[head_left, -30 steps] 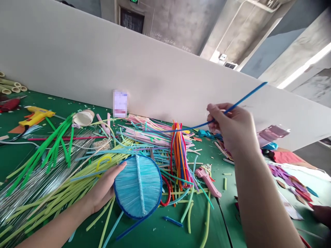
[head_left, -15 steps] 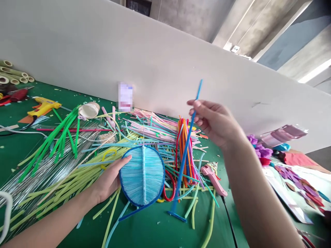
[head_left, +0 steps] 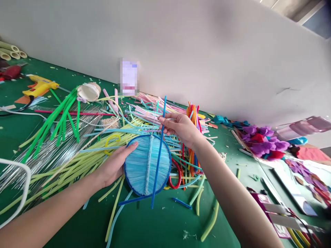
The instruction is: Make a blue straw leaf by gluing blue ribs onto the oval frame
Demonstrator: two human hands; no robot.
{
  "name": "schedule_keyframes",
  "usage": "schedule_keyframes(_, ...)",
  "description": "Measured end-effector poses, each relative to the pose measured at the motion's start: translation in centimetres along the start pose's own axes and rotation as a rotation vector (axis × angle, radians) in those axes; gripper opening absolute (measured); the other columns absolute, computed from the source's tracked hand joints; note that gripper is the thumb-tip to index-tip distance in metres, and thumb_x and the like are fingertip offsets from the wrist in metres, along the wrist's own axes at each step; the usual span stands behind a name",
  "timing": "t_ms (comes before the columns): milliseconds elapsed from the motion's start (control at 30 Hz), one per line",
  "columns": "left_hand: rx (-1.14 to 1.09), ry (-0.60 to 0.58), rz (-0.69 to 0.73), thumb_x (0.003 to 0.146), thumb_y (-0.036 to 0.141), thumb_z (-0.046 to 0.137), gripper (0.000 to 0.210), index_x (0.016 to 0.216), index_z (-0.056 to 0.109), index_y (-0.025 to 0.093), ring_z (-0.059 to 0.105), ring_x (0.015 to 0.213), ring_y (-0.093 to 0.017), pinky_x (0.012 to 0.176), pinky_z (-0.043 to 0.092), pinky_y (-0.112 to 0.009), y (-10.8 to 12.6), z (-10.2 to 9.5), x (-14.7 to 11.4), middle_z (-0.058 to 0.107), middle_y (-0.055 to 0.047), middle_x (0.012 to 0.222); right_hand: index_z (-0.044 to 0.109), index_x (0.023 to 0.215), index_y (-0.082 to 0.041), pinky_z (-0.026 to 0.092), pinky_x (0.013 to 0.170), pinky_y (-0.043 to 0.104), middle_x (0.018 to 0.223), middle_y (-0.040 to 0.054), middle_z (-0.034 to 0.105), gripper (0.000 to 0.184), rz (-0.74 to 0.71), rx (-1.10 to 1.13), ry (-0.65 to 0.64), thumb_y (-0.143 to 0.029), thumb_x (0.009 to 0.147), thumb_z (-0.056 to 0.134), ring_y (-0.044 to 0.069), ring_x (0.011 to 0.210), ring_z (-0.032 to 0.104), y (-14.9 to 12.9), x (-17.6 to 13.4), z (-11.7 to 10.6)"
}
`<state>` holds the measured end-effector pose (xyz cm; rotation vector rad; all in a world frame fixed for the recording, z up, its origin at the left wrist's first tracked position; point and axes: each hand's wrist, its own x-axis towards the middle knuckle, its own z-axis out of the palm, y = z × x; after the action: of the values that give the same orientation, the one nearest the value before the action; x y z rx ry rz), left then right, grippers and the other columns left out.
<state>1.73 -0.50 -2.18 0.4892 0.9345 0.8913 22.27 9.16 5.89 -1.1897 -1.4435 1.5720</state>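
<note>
My left hand (head_left: pixel 113 163) grips the left edge of a light blue, leaf-shaped pipe-cleaner piece (head_left: pixel 136 165), thumb in front and fingers behind. The piece has a dark blue rim, a pale central rib and a thin wire rising from its top. A loose end of the dark blue rim sticks out at the bottom left. Between thumb and fingertips, my right hand (head_left: pixel 182 127) pinches a straight dark blue pipe cleaner (head_left: pixel 158 160) near its upper end. It hangs slightly slanted in front of the leaf's right half; whether it touches the leaf I cannot tell.
Yellow-green pipe cleaners (head_left: pixel 74 162) and silver wires (head_left: pixel 69 137) cover the green table's left. Behind lie a yellow glue gun (head_left: pixel 40 86) and pink pipe cleaners (head_left: pixel 150 113). Red-handled scissors (head_left: pixel 178 177) sit beside the leaf. A short blue piece (head_left: pixel 181 203) lies in front; purple flowers (head_left: pixel 266 144) are right.
My right hand has moved left and down, bringing the dark blue pipe cleaner from the right to in front of the leaf. My left hand keeps its hold. The view has tilted downward.
</note>
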Motion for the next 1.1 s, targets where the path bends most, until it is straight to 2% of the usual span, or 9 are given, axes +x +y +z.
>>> schedule_keyframes(267,0.008,0.004,-0.001,0.084,0.047,0.072,0.04,0.116,0.073,0.022,0.07,0.11,-0.029,0.088,0.06,-0.035,0.0,-0.1,0.1,0.075,-0.009,0.119,0.064,0.083,-0.016,0.053,0.049,0.017,0.061,-0.0016,0.068,0.048,-0.007,-0.034,0.034,-0.048,0.059,0.091,0.008,0.05,0.063,1.5,0.8,0.2)
schedule_keyframes(467,0.005,0.015,0.008,0.084,0.044,0.073,0.038,0.113,0.074,0.02,0.071,0.108,-0.029,0.09,0.059,-0.036,0.0,0.0,0.1,0.076,-0.009,0.115,0.065,0.085,-0.015,0.055,0.052,0.019,0.061,-0.0012,0.068,0.046,-0.013,-0.08,0.047,-0.047,0.062,0.09,0.008,0.05,0.062,1.0,0.5,0.5)
schedule_keyframes(733,0.005,-0.011,0.021,0.084,0.044,0.072,0.04,0.117,0.072,0.02,0.069,0.111,-0.031,0.093,0.058,-0.038,-0.2,-0.2,0.3,0.074,-0.01,0.121,0.067,0.086,-0.015,0.053,0.051,0.018,0.063,-0.0002,0.068,0.038,-0.043,-0.137,0.061,-0.044,0.07,0.085,0.008,0.051,0.062,0.4,0.2,0.8)
schedule_keyframes(1100,-0.001,-0.01,0.021,0.084,0.044,0.073,0.041,0.118,0.072,0.02,0.069,0.112,-0.03,0.094,0.057,-0.038,-0.2,-0.1,0.3,0.073,-0.011,0.122,0.069,0.084,-0.016,0.054,0.051,0.02,0.07,-0.0016,0.062,0.042,-0.132,-0.227,0.09,-0.049,0.066,0.087,0.009,0.056,0.063,0.1,0.2,1.1)
